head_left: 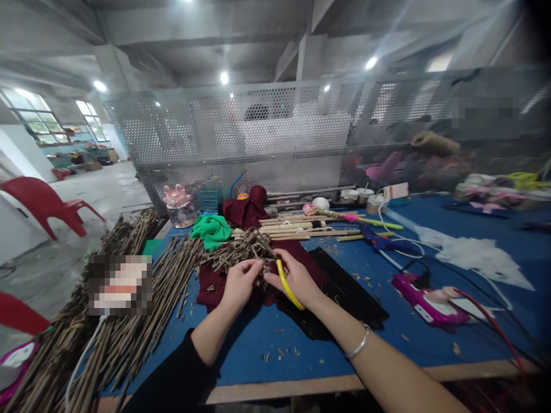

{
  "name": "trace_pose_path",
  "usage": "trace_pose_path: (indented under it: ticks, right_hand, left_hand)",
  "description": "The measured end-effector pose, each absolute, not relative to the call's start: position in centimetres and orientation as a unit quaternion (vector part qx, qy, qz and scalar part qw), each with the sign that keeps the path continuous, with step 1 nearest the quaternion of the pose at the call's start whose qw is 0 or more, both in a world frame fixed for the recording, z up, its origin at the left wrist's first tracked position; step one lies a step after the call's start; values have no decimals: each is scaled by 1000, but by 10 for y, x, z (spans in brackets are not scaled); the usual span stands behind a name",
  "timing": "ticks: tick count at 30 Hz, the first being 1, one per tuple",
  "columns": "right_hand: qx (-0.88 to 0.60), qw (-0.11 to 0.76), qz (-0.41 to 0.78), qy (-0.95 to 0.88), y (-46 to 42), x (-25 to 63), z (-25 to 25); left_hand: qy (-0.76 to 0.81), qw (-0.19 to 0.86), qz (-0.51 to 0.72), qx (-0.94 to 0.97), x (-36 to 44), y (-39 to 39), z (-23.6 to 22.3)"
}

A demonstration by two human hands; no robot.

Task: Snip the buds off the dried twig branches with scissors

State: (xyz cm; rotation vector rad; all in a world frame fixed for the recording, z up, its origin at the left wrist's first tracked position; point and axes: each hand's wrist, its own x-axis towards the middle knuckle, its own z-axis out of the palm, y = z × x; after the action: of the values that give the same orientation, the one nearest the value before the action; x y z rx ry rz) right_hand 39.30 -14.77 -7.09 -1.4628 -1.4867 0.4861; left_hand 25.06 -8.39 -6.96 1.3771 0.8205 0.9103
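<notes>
My left hand (241,281) is closed around a bundle of dry brown twigs (235,252), pinching it near its right end. My right hand (297,278) grips yellow-handled scissors (286,281), whose blades point up and left into the twigs beside my left fingers. Both hands hover over a dark red cloth (215,284) spread on the blue table top (267,338). A silver bracelet (359,344) circles my right wrist.
A heap of long dry stalks (129,310) covers the table's left side. Bamboo sticks (301,228), a green cloth (212,229), a blue glue gun (381,241), a pink tool (426,304) with cables and white fabric (477,255) lie around. A mesh screen (275,132) stands behind.
</notes>
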Motion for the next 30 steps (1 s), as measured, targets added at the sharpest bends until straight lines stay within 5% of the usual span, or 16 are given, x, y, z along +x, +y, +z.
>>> trace_pose_path:
  ticks: [6, 23, 30]
  right_hand:
    - [-617, 378, 97, -683, -150, 396, -70]
    - [-630, 331, 29, -702, -150, 392, -62]
    - [-638, 351, 95, -679, -151, 396, -63]
  left_hand:
    - [342, 574, 400, 627, 251, -86, -68]
    - [320, 455, 394, 732, 248, -95, -63]
    - [345, 409, 379, 755, 247, -99, -62]
